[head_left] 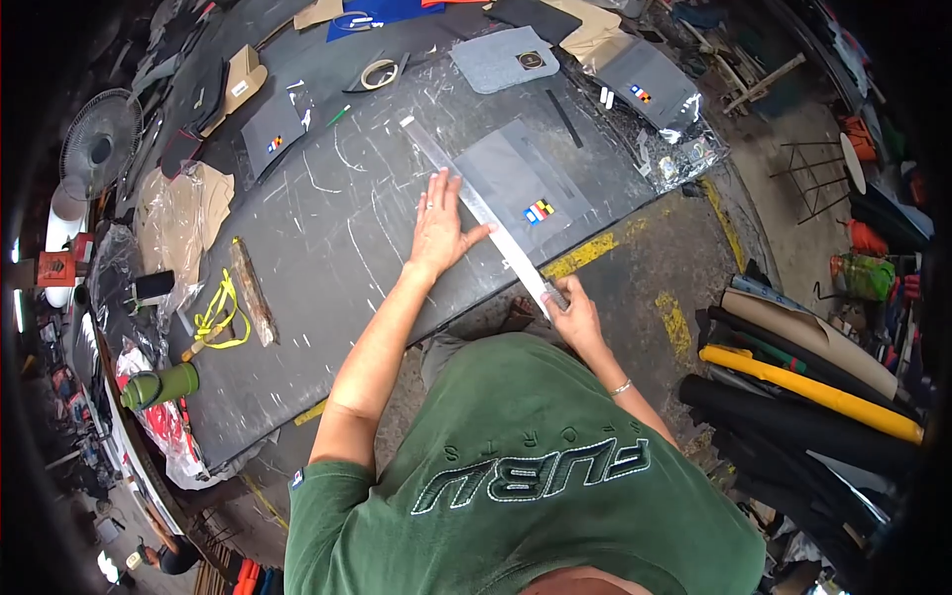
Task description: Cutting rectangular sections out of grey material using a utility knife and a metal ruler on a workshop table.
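Observation:
A grey sheet of material (501,164) with a small colourful flag-like patch (538,211) lies on the dark worktable. Along its left edge runs a long metal ruler (481,206), slanting toward me, with its near end past the table's front edge. My left hand (441,233) lies flat with fingers stretched out, its fingertips and thumb at the ruler's left side. At the ruler's near end, my right hand (577,317) is closed round a small dark tool (557,294). The fingers hide most of that tool, so its kind is not clear.
Other grey pieces (273,134) lie farther back, with a tape roll (379,73) and a blue-grey flap (504,59). On the left are a wooden stick (253,293), yellow strap (220,315), phone (154,287) and green flask (161,387). Material rolls (813,392) stand at right.

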`<action>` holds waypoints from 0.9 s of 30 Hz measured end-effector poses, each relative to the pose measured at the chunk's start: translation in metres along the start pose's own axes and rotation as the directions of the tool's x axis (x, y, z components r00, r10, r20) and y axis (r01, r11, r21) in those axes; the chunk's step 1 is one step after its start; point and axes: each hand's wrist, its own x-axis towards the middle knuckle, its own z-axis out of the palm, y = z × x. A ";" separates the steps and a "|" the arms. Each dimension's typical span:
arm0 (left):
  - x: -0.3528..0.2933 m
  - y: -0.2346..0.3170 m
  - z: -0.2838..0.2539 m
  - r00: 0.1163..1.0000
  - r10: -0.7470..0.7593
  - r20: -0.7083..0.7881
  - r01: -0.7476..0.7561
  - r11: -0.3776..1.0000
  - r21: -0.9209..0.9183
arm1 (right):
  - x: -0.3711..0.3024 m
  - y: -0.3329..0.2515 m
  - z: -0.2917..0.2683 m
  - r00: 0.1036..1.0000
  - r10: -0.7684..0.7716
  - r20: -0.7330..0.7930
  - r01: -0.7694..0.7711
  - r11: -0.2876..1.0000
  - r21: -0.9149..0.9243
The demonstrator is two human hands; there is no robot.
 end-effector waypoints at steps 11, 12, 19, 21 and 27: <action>-0.065 0.046 0.001 0.999 -0.026 -0.024 0.030 0.984 0.178 | 0.039 -0.002 -0.078 0.969 -0.088 -0.232 0.133 0.974 0.185; -0.066 0.054 -0.004 0.999 -0.027 0.036 0.023 0.994 0.105 | 0.042 -0.011 -0.082 0.959 -0.092 -0.270 0.143 0.974 0.178; -0.041 -0.015 -0.012 0.996 0.008 -0.092 0.003 0.993 0.121 | 0.035 -0.026 -0.070 0.964 -0.024 -0.264 0.148 0.875 0.461; -0.033 -0.025 -0.013 0.994 0.068 -0.084 -0.057 0.989 0.135 | 0.033 -0.025 -0.057 0.965 0.037 -0.261 0.082 0.898 0.432; -0.025 -0.030 0.005 0.990 0.141 0.021 -0.142 0.970 0.197 | 0.027 -0.027 -0.026 0.976 0.103 -0.190 -0.002 0.883 0.470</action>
